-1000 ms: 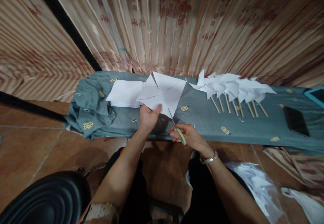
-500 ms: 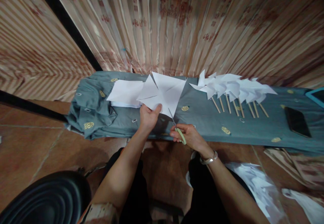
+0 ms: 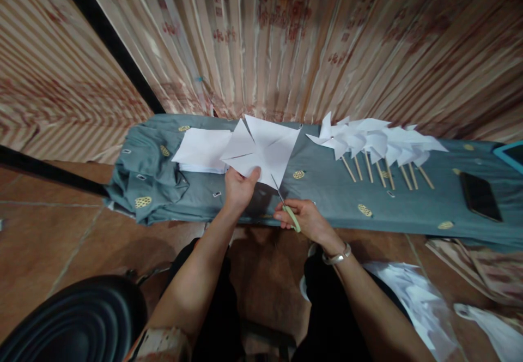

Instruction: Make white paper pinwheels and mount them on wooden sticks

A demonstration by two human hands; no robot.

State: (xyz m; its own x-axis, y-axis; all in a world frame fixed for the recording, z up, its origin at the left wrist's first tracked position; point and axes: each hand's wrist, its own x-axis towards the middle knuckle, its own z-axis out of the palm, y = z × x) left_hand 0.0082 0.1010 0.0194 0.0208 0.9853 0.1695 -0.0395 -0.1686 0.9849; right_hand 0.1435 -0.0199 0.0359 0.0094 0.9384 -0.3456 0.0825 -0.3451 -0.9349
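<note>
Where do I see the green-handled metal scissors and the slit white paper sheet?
Green-handled metal scissors (image 3: 291, 217): head view, on the green handle.
Slit white paper sheet (image 3: 265, 154): head view, near its centre.

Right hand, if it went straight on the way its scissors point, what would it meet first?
Most likely the slit white sheet in the left hand; the scissors overlap its near corner in this view, though depth is unclear.

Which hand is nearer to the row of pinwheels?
Right. The right hand, holding the scissors, sits to the left of the pinwheels and closer to the person; the left hand, holding the slit sheet, is farther left.
</note>
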